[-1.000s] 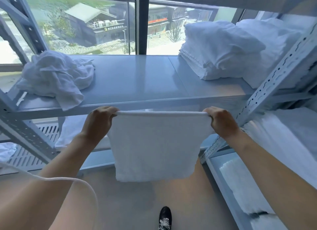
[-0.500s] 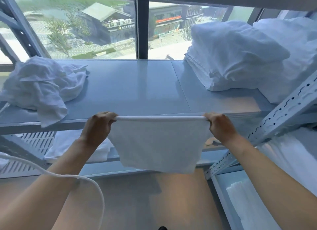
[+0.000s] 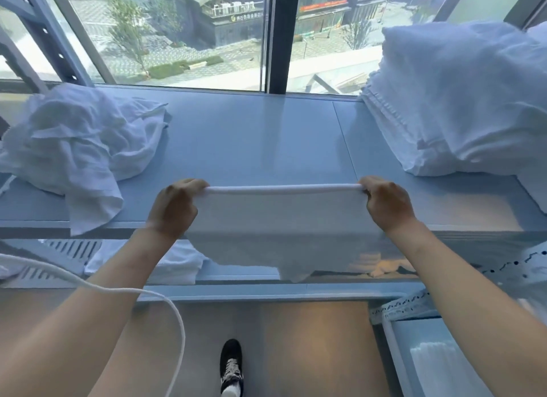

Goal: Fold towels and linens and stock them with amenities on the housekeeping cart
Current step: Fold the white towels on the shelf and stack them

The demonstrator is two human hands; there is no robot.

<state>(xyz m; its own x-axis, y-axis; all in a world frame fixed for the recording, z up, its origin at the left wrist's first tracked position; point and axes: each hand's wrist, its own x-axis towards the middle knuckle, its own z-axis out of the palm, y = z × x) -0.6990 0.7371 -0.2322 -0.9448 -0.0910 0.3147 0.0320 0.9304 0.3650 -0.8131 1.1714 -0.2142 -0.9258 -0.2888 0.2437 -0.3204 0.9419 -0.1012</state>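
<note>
My left hand and right hand grip a half-folded towel; folded stack done, crumpled pile left.

Daylight came through the window, bright and bluish. The shelf showed soft glare. Wide-angle distortion bent the edges; the lower right corner was smeared.

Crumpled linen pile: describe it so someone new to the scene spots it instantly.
Start at the grey metal shelf running under the window, then go to its left end. The crumpled linen pile lies there, one corner drooping over the shelf's front edge. Unlike the neat folded stack at the right end and the towel stretched between both hands, it is a loose, wrinkled heap.
</note>
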